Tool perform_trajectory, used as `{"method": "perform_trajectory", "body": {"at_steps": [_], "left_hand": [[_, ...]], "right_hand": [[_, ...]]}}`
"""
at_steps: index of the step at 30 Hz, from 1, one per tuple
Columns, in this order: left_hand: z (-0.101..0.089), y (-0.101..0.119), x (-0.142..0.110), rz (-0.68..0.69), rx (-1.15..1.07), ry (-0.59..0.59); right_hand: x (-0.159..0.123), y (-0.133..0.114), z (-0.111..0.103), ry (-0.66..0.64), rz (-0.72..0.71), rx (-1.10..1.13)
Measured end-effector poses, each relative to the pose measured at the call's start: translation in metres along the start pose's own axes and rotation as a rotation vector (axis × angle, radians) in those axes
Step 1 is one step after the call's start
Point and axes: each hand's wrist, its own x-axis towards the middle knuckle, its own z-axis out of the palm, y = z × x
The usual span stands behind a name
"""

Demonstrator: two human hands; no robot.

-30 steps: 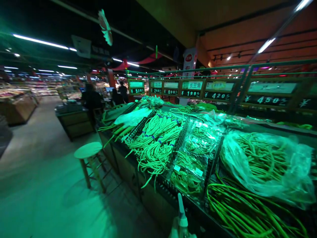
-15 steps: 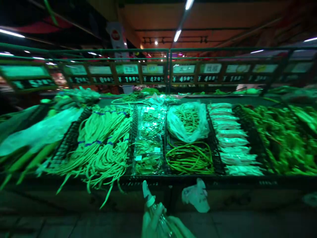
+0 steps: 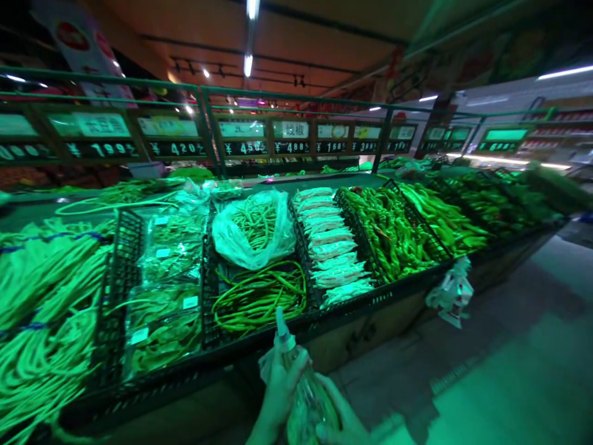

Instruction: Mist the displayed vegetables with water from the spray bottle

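Head view showed the left hand curled round the neck of a clear bag, narrow tip up, and the right hand holding its lower side. The bag was before the stand, near the loose beans.

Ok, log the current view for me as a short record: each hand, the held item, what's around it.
Left hand: gripping the held item near its top
Right hand: around the held item's lower part
Held item: clear plastic, filled, pale pointed tip up; contents unclear
Straight ahead: loose long beans, with an open plastic bag of beans behind
Left of these: wrapped packs with white labels
Right of these: row of white packs
Counter front, right: hanging plastic bag
Above: price signs
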Motion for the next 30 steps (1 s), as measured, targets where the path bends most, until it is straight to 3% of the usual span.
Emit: {"method": "perform_trajectory", "body": {"at_steps": [5,8,10,15,21,26,30], "left_hand": [[0.090,-0.034,0.019,-0.068,0.041,-0.175],[0.131,-0.049,0.027,-0.087,0.045,-0.247],[0.151,-0.057,0.029,-0.089,0.058,-0.247],[0.170,-0.067,0.030,-0.056,0.021,-0.074],[0.169,-0.044,0.046,-0.016,-0.007,0.161],[0.194,-0.016,0.077,0.047,0.035,0.143],[0.237,-0.022,0.110,0.001,0.046,0.015]], "right_hand": [[-0.031,-0.038,-0.071,0.240,-0.150,-0.144],[-0.049,-0.058,-0.108,0.342,-0.167,-0.258],[-0.058,-0.072,-0.126,0.342,-0.132,-0.310],[-0.056,-0.096,-0.151,0.197,-0.035,-0.249],[0.001,-0.105,-0.160,-0.085,-0.069,-0.043],[0.039,-0.139,-0.174,-0.151,-0.139,-0.057],[0.039,-0.168,-0.204,-0.025,-0.169,-0.108]]}}
